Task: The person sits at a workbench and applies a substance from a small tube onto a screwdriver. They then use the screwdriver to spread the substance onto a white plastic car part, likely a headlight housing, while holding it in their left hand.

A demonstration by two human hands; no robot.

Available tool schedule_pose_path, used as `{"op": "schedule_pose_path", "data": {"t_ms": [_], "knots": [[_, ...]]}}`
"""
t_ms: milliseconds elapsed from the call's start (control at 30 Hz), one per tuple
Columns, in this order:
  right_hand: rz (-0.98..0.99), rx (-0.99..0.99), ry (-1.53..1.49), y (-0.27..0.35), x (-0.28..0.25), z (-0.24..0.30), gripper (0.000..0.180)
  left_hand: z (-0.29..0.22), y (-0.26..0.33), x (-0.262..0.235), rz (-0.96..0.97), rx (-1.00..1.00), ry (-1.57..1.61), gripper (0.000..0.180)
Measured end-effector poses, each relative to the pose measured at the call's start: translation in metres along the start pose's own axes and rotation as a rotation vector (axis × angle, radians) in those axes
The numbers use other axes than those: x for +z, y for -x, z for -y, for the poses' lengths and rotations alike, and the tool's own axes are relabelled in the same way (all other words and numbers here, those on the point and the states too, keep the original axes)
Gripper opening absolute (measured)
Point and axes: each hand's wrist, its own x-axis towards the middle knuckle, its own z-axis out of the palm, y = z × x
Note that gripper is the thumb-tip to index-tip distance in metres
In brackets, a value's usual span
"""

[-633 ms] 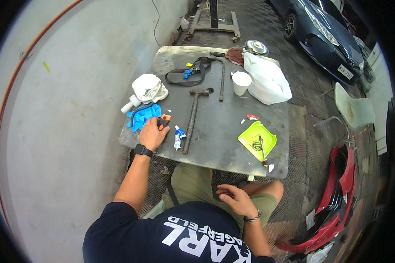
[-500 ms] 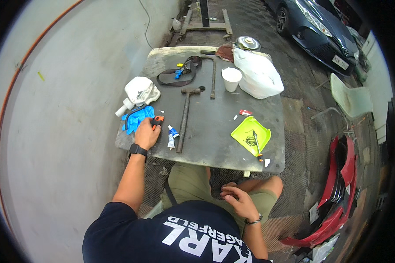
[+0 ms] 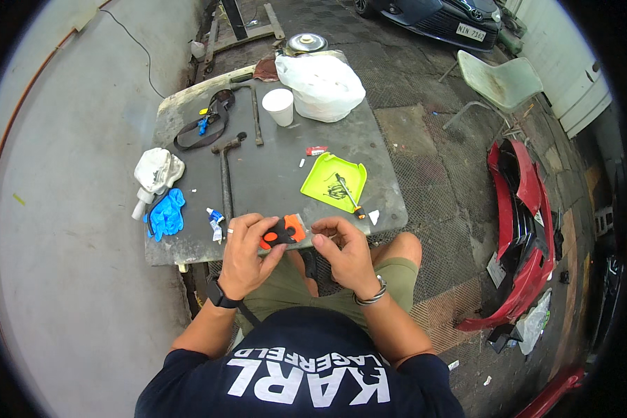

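My left hand [image 3: 247, 254] is closed around a small orange-and-black hand tool [image 3: 283, 232], scraper-like, with a flat, pale-edged end. Close to that end, my right hand [image 3: 345, 254] is pinched; what its fingertips hold, if anything, is too small to make out. Both hands are at the table's near edge. Left of them lie two small tubes [image 3: 216, 223], a hammer [image 3: 226, 174] and crumpled blue gloves [image 3: 166, 214]. A bright green dustpan-like tray [image 3: 320, 184] sits beyond my right hand, bearing an orange-and-black-handled tool [image 3: 352, 198] and dark, stringy bits.
On the table [image 3: 258, 188] are a white dirty bottle [image 3: 159, 171], a black strap [image 3: 216, 122], a second hammer-like tool [image 3: 256, 115], a white cup [image 3: 279, 106] and a white plastic bag [image 3: 320, 87]. A red bumper [image 3: 529, 223] and a pale chair [image 3: 498, 80] stand right.
My left hand has brought the orange-and-black tool from beside the gloves to the table's near edge. My right hand has risen from my lap to meet it. The view has turned right.
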Motion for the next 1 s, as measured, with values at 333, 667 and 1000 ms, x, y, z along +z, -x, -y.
{"op": "schedule_pose_path", "data": {"t_ms": [333, 667, 1000], "knots": [[-0.029, 0.069, 0.016, 0.001, 0.015, -0.004, 0.013, 0.004, 0.010, 0.006, 0.058, 0.006, -0.009, 0.058], [0.018, 0.206, 0.090, 0.004, 0.044, -0.043, 0.023, 0.022, 0.033, -0.011, 0.093, -0.075, -0.056, 0.057], [0.194, 0.159, 0.223, -0.002, 0.102, -0.056, 0.020, 0.045, 0.071, -0.037, 0.056, -0.218, -0.143, 0.054]]}}
